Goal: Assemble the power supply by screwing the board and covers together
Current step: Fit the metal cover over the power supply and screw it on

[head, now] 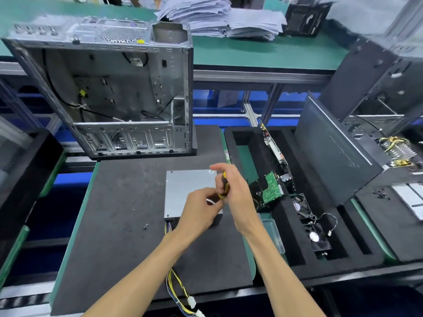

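Observation:
The grey metal power supply (185,191) lies flat on the black foam mat (123,202), its cover facing up. A bundle of yellow and blue cables (176,287) trails from its near side toward me. My right hand (235,193) grips a yellow-and-black screwdriver (223,186), held upright over the supply's right part. My left hand (201,209) pinches the lower end of the screwdriver over the supply's near right corner. The tip is hidden behind my fingers. A few small dark screws (144,226) lie loose on the mat left of the supply.
An open computer case (109,92) stands at the mat's far edge. To the right, a black foam tray (286,236) holds circuit boards (272,188) and fans (317,236). A dark panel (332,152) leans behind it. Stacks of paper (219,17) lie on the far green bench.

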Demonstrator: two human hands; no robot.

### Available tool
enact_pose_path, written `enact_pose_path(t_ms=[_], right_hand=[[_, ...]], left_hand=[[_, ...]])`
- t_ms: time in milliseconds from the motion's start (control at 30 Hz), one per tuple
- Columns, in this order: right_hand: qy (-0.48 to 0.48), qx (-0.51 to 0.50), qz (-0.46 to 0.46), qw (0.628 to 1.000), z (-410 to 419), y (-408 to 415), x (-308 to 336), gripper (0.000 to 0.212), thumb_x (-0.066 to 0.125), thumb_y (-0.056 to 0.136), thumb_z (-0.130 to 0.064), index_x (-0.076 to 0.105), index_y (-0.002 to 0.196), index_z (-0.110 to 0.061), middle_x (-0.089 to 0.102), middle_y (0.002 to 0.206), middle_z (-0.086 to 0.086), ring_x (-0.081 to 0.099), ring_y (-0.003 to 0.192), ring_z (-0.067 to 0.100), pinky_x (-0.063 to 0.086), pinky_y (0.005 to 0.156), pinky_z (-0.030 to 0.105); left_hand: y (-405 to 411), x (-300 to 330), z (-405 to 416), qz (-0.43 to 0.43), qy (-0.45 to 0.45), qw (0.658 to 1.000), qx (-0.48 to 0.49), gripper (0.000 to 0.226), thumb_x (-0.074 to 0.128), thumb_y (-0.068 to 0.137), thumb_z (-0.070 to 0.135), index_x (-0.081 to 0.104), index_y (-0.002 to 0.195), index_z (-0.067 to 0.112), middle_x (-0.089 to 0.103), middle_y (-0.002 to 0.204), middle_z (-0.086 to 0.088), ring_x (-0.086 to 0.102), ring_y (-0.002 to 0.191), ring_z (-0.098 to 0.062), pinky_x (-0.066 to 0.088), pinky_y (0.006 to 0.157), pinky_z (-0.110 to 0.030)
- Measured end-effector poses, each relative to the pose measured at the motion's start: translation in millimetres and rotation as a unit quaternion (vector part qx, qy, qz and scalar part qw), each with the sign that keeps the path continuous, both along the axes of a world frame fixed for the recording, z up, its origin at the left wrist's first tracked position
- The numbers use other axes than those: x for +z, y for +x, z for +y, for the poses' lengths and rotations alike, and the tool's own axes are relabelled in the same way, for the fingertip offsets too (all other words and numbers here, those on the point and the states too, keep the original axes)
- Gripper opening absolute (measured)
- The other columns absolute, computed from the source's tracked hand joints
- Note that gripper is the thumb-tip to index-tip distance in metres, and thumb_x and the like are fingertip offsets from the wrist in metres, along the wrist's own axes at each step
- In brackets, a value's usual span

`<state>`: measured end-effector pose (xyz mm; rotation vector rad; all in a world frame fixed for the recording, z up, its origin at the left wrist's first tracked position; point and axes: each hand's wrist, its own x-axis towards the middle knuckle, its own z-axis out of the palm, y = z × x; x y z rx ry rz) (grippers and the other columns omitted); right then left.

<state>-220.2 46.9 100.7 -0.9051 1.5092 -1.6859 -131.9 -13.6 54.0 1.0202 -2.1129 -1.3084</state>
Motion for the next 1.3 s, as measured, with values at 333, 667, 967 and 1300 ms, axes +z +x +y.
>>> enact_pose_path(t_ms=[333,667,967,1300], right_hand=[[-0.006,0.048,-0.012,0.999,8,-20,-3,0.011,0.055,0.105,-0.015,0.052,0.098,-0.007,0.05,0.069,0.006,0.048,0.065,0.014,0.043,0.063,0.024],[-0.019,0.127,-0.035,0.991,2,-25,-7,0.015,0.065,0.097,-0.016,0.055,0.103,-0.006,0.074,0.092,0.007,0.071,0.086,0.021,0.056,0.079,0.029],[-0.002,0.137,-0.037,0.99,4,-20,6,0.036,0.041,0.097,-0.034,0.071,0.101,-0.014,0.044,0.078,0.004,0.039,0.068,0.012,0.04,0.062,0.018],[-0.012,0.109,-0.026,0.994,7,-22,7,0.022,0.053,0.103,-0.028,0.057,0.104,-0.006,0.042,0.072,0.006,0.037,0.068,0.017,0.039,0.065,0.023]], left_hand=[[-2,4,11,-0.005,0.008,0.999,0.045,0.013,0.072,0.087,0.016,0.069,0.084,0.028,0.069,0.079,0.009,0.064,0.069,-0.01,0.054,0.066,-0.028],[6,11,16,-0.006,0.009,0.998,0.059,0.011,0.067,0.091,0.013,0.074,0.09,0.021,0.076,0.082,0.013,0.07,0.079,-0.004,0.055,0.074,-0.021],[1,4,13,-0.032,-0.024,0.997,0.072,0.013,0.071,0.088,0.007,0.074,0.094,0.018,0.074,0.09,0.006,0.069,0.082,-0.006,0.056,0.08,-0.023],[5,-1,13,-0.004,-0.019,0.998,0.063,0.014,0.076,0.083,0.017,0.071,0.09,0.028,0.072,0.084,0.014,0.069,0.083,-0.005,0.057,0.08,-0.028]])
